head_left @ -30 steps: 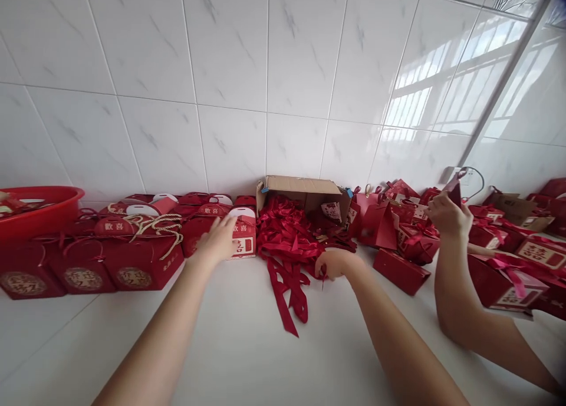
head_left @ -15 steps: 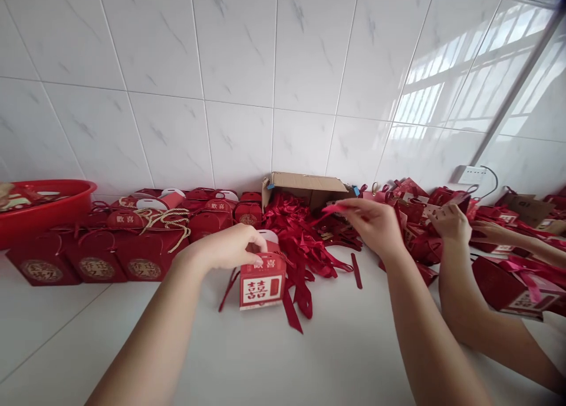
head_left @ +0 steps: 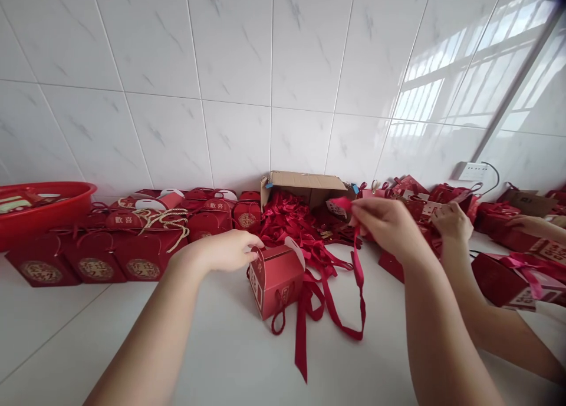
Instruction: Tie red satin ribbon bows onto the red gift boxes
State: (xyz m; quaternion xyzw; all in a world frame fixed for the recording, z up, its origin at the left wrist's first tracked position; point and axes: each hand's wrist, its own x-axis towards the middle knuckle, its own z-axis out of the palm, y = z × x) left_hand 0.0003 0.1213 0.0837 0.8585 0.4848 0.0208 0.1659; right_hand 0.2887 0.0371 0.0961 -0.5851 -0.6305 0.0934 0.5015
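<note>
It looks like the picking-up step: the left hand (head_left: 225,250) pinches a small red box (head_left: 279,279) in front of the cardboard box (head_left: 309,181) by the table's (head_left: 221,347) back edge, the right hand (head_left: 384,220) pinches a red ribbon (head_left: 358,270), and the next move needs a gentle, tangle-free pull.

Red gift box (head_left: 275,282) with pale printed end label, crimson ribbon (head_left: 359,276), brown cardboard carton (head_left: 307,181), bright red basin (head_left: 53,215), dark red boxes (head_left: 154,251) with round gold emblems, white wall tiles (head_left: 234,144) veined grey, off-white bench (head_left: 216,347)
</note>
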